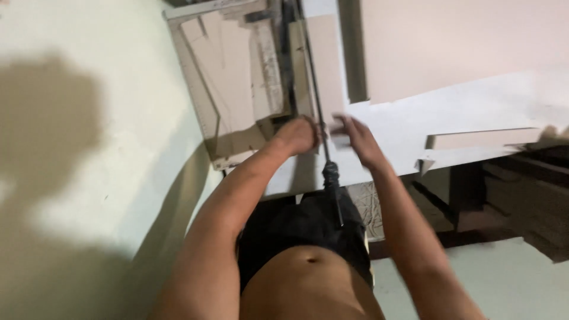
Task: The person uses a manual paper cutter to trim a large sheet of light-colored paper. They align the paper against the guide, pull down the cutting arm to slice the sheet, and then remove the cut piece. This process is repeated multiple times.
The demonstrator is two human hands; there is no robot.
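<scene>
Bare forearms fill the foreground, reaching up from the person's waist to a paper cutter on a white surface (pixel 450 112). Cutter board (pixel 234 89): grey-brown and gridded, it lies left of centre with cut brown card pieces heaped on it. White sheet (pixel 462 106): large, ragged-edged, it spreads to the right of the blade and overhangs the surface's near edge; a pink panel (pixel 450 41) lies beyond it. Blade arm (pixel 314 95): lowered flat along the board's right edge, long axis running from the far end toward the viewer, black handle (pixel 332 178) pointing at the person's waist. Left hand (pixel 298 135): grip curled into a loose fist just left of the arm, resting at the board's near corner; whether it clasps anything cannot be told. Right hand (pixel 355 139): fingers spread flat, pressing the white sheet just right of the arm. Progress, as judged: several cuts appear done, given the offcuts; much of the white sheet remains whole.
</scene>
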